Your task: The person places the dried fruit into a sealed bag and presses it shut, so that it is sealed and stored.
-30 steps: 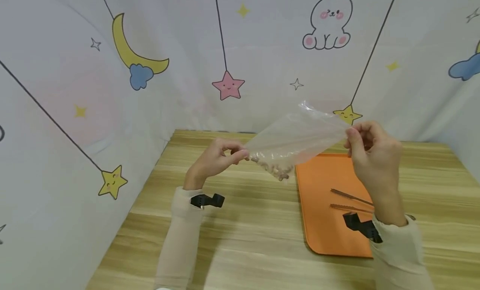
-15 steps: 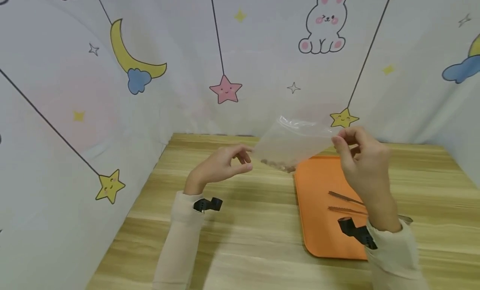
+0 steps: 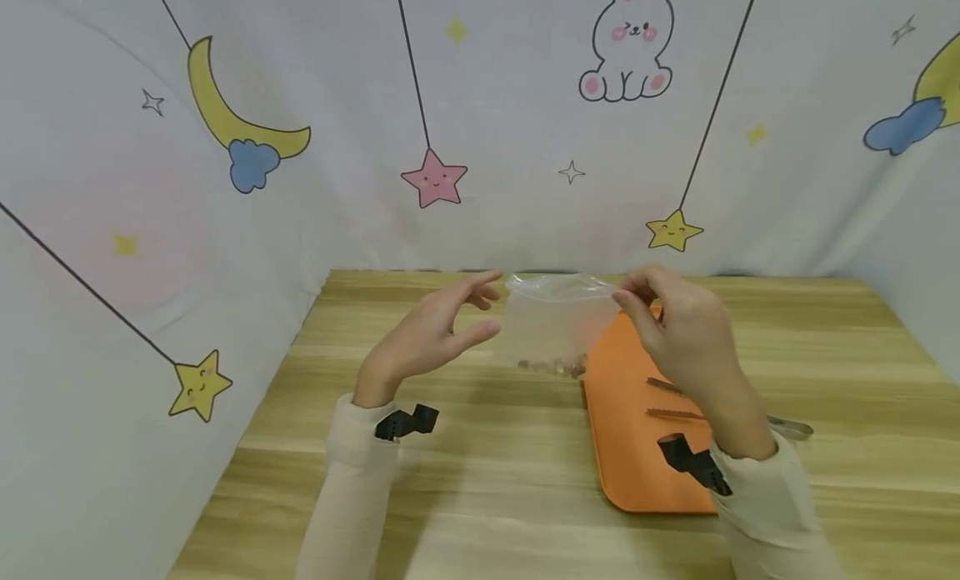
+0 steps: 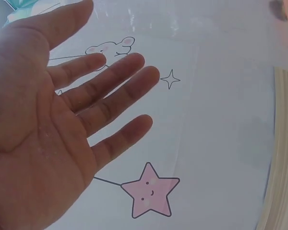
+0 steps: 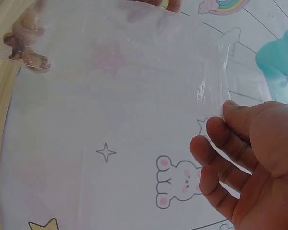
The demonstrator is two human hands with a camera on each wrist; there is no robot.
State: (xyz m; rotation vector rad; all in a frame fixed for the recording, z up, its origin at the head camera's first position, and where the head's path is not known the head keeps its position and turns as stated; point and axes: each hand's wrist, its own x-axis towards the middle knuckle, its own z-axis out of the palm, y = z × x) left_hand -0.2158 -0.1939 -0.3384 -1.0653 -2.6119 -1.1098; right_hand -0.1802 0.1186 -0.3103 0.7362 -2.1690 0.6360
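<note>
A clear zip bag [image 3: 551,317] hangs over the table between both hands, its mouth at the top. Small brown pieces, perhaps nuts [image 3: 558,366], lie along its bottom; the right wrist view shows these brown and tan lumps [image 5: 29,45] through the plastic. My right hand [image 3: 678,317] pinches the bag's upper right corner between thumb and forefinger. Beside the bag's left edge, my left hand [image 3: 431,334] has thumb and fingers spread apart. In the left wrist view the left palm [image 4: 53,120] faces the camera with nothing in it.
An orange tray [image 3: 630,472] lies on the wooden table [image 3: 487,497], right of the bag. Metal tongs [image 3: 787,428] rest across it, partly behind the right forearm. A white printed cloth [image 3: 510,105] stands behind the table.
The left hand has let go of the bag's left side and spread its fingers. Held by the right hand, the bag has swung from slanted to hanging and moved down and left.
</note>
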